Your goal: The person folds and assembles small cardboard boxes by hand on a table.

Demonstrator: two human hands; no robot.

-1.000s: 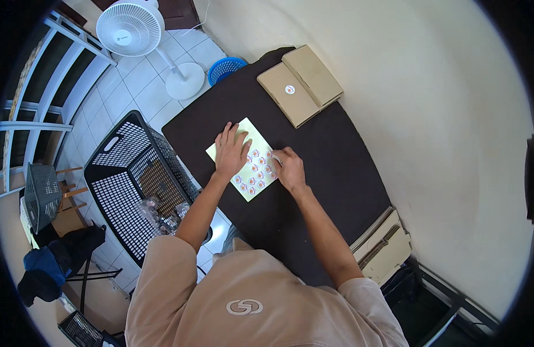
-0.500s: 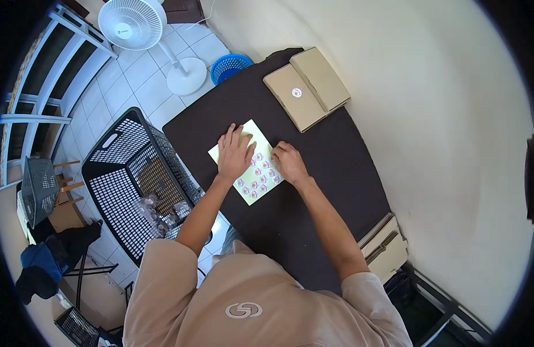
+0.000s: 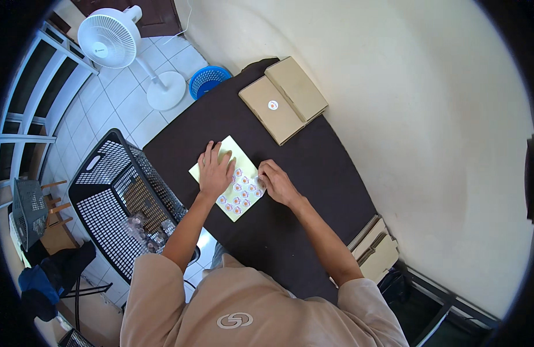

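A pale yellow sheet of round stickers (image 3: 237, 214) lies slantwise on the dark tabletop, its white stickers with orange centres grouped in the nearer half. Flat across the sheet's left part rests my left hand (image 3: 214, 173), open with its fingers spread. My right hand (image 3: 278, 184) is closed in a pinch at the sheet's right edge, beside the stickers. Its fingers hide whether they grip a sticker or the edge of the sheet.
Flat brown cardboard boxes (image 3: 273, 118), one bearing a round sticker, lie at the table's far end by the wall. To the left stands a large black basket (image 3: 99, 199) with clear-wrapped items. Farther off are a blue basket (image 3: 210, 74) and a white fan (image 3: 166, 91). Folded cardboard (image 3: 378, 257) leans at right.
The whole view has shifted, so the table and surroundings sit farther left and lower. Both hands stay at the sticker sheet, with the right still pinching near its edge.
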